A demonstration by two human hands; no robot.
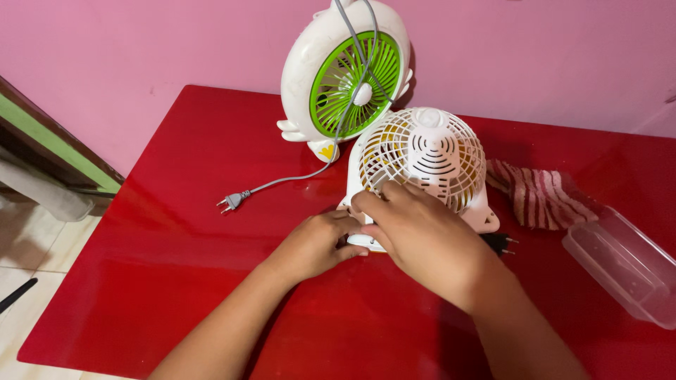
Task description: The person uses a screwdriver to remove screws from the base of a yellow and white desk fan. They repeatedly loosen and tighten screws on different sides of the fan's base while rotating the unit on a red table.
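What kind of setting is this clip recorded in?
Probably a room in a home, used as a makeshift repair spot: a glossy red table against a pink wall, two small desk fans on it, and a tiled floor to the left.

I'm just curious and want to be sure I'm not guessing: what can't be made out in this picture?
Head view:
- Base of the small white fan: hidden by the left hand and right hand.
- Black plug: its cord is behind the right hand.
- Clear plastic container: cut off by the right edge.
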